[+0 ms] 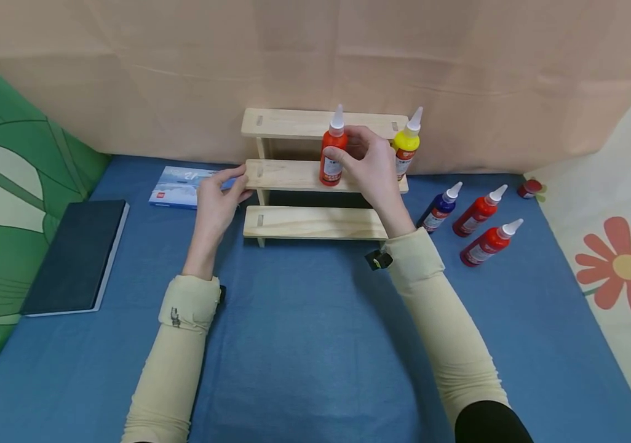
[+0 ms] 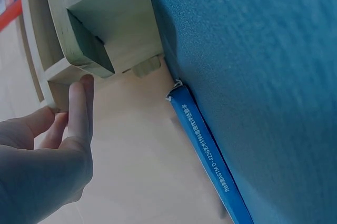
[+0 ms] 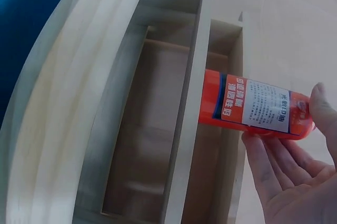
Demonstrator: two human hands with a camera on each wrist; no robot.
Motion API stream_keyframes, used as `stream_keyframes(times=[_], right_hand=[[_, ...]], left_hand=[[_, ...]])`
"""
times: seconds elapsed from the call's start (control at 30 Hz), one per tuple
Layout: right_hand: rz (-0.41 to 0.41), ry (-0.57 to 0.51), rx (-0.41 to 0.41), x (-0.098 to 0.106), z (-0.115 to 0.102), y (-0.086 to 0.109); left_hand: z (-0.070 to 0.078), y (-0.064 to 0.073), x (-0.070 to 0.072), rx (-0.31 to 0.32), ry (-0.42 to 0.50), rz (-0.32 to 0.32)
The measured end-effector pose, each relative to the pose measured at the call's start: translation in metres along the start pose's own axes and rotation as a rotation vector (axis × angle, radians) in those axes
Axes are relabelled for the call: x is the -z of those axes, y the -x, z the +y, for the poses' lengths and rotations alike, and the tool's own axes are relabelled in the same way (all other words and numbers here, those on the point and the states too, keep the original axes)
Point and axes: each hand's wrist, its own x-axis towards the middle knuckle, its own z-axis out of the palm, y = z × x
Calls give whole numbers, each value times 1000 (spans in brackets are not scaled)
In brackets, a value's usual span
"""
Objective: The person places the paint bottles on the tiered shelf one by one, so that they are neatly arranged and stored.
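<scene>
A pale wooden three-step display rack [image 1: 288, 175] stands at the far side of the blue cloth. My right hand [image 1: 373, 163] pinches an orange-red squeeze bottle [image 1: 331, 166] with a white pointed nozzle between thumb and fingers. The bottle is upright, its base at the middle step; in the right wrist view its label [image 3: 258, 105] shows printed text. With thumb and fingers, my left hand [image 1: 220, 200] grips the left end of the middle step, as the left wrist view also shows. A yellow bottle [image 1: 406, 144] stands at the right end of that step, just beyond my right hand.
Right of the rack stand a dark blue bottle [image 1: 438, 209], a red bottle [image 1: 478, 215] and another red bottle [image 1: 487, 247]. A small red round item [image 1: 529, 189] lies behind them. On the left are a blue-white flat box [image 1: 177, 186] and a dark notebook [image 1: 74, 255].
</scene>
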Motion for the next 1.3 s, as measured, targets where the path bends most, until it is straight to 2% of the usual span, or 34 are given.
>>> stream_keyframes(times=[0.37,0.73,1.0,1.3], right_hand=[[25,-76,8,17,-6,19],[86,-17,11,44,-4,47],[108,52,13,70,5,64],[157,122,-32,98,20,82]], left_hand=[[1,-3,1,19,-2,-3],[-3,-5,4,6,28,3],[-3,-6,6,10,6,9],[-3,-6,7,12,14,1]])
